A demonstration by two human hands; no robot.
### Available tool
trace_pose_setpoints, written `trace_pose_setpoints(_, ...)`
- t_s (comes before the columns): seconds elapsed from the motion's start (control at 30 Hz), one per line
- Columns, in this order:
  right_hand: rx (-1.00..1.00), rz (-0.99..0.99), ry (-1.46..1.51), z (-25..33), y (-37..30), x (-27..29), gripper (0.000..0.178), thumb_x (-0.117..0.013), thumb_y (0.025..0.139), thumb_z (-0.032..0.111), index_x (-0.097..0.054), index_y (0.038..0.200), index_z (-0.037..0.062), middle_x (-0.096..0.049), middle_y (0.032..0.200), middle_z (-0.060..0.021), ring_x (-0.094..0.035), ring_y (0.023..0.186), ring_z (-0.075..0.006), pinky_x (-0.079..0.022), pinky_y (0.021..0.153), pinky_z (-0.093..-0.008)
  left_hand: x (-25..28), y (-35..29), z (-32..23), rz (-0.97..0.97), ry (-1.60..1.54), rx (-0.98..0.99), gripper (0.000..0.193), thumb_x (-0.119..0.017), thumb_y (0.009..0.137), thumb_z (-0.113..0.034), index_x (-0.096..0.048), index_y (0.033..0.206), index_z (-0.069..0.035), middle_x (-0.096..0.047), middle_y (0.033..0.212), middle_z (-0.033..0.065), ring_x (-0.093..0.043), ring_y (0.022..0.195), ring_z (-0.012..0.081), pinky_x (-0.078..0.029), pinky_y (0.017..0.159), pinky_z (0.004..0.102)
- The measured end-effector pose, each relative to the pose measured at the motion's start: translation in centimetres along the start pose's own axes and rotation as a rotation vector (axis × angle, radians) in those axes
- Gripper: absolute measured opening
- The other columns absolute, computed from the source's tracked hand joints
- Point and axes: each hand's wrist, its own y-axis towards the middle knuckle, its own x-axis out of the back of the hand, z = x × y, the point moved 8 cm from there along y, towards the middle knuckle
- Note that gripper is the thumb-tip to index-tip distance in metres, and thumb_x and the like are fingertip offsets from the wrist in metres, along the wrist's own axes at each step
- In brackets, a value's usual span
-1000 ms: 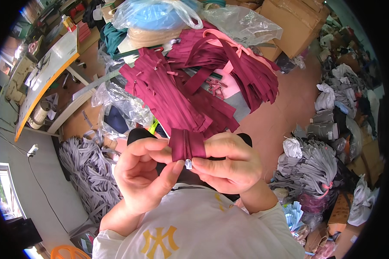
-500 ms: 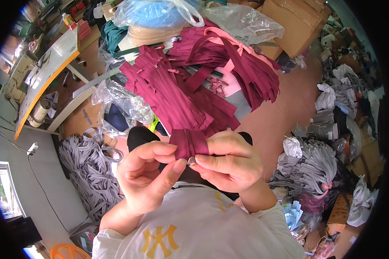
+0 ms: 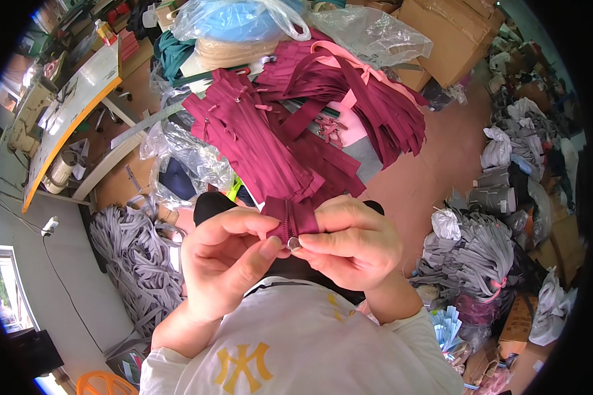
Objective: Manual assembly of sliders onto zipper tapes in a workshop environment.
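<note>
A maroon zipper (image 3: 288, 218) is stretched between my two hands, just above my lap. My left hand (image 3: 227, 253) pinches its left tape between thumb and fingers. The right tape is gripped by my right hand (image 3: 352, 243). At the zipper's near end, a small round metal piece (image 3: 294, 243) sits against my right fingertips; whether it is the zipper's slider I cannot tell. Beyond my hands lies a pile of maroon zippers (image 3: 257, 145), some with pink pulls. A second maroon bundle (image 3: 389, 125), tied with a pink strip (image 3: 356, 66), lies to its right.
Small pink zipper pulls (image 3: 331, 130) lie between the bundles. A clear bag with blue contents (image 3: 234, 23) stands at the back, cardboard boxes (image 3: 451, 39) back right. Grey strips heap on the floor at left (image 3: 135, 257) and right (image 3: 474, 253). A white worktable (image 3: 79, 99) stands left.
The zipper has tilted slightly and its tapes spread a little at the near end. My left thumb and fingers have shifted slightly right. The bundles have stayed where they were.
</note>
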Motion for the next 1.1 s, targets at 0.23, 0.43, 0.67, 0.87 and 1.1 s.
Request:
trace_pose_setpoints(0.23,-0.044,0.035,0.022,-0.34,0.15,0.05,0.033,-0.086,0.068,-0.005,-0.075,0.098,0.0002,-0.069,0.091,-0.0108,-0.067,0.073,-0.0227,-0.055,0.062,-0.0314,0.12,-0.05,0.58,-0.009,-0.080,0.053,0.027,-0.064,0.089,0.015,-0.062,0.115,0.008,-0.067,0.104,0.0134,-0.069,0.095,0.0194,-0.057,0.087,0.0308)
trace_pose_setpoints(0.43,-0.023,0.028,0.009,-0.27,0.19,0.03,0.032,-0.086,0.069,-0.004,-0.075,0.098,-0.0003,-0.069,0.091,-0.0109,-0.067,0.073,-0.0224,-0.055,0.062,-0.0313,0.17,-0.17,0.46,-0.060,-0.035,0.026,0.027,-0.064,0.088,0.017,-0.065,0.113,0.007,-0.067,0.104,0.0129,-0.069,0.094,0.0185,-0.056,0.087,0.0294)
trace_pose_setpoints(0.67,-0.020,0.059,0.061,-0.50,-0.18,0.02,0.025,-0.079,0.078,-0.006,-0.072,0.101,0.0002,-0.072,0.101,-0.0149,-0.068,0.078,-0.0222,-0.054,0.067,-0.0316,-0.03,0.08,0.12,-0.024,-0.019,0.014,0.026,-0.067,0.085,0.017,-0.069,0.109,0.006,-0.069,0.101,0.0137,-0.068,0.092,0.0181,-0.055,0.085,0.0294)
trace_pose_setpoints(0.87,-0.015,0.022,0.065,-0.36,0.18,0.05,0.030,-0.084,0.070,-0.007,-0.074,0.098,-0.0015,-0.070,0.091,-0.0118,-0.067,0.074,-0.0213,-0.053,0.063,-0.0306,0.09,-0.01,0.57,-0.037,-0.038,0.022,0.025,-0.068,0.085,0.017,-0.071,0.107,0.005,-0.069,0.099,0.0129,-0.066,0.090,0.0162,-0.053,0.080,0.0267)
trace_pose_setpoints(1.1,0.008,0.029,0.080,-0.23,0.10,0.06,0.032,-0.083,0.070,-0.007,-0.073,0.099,-0.0027,-0.070,0.091,-0.0127,-0.068,0.076,-0.0228,-0.054,0.064,-0.0312,0.27,-0.34,0.69,-0.058,-0.010,0.021,0.025,-0.072,0.083,0.016,-0.072,0.105,0.005,-0.069,0.098,0.0114,-0.065,0.086,0.0153,-0.051,0.077,0.0263)
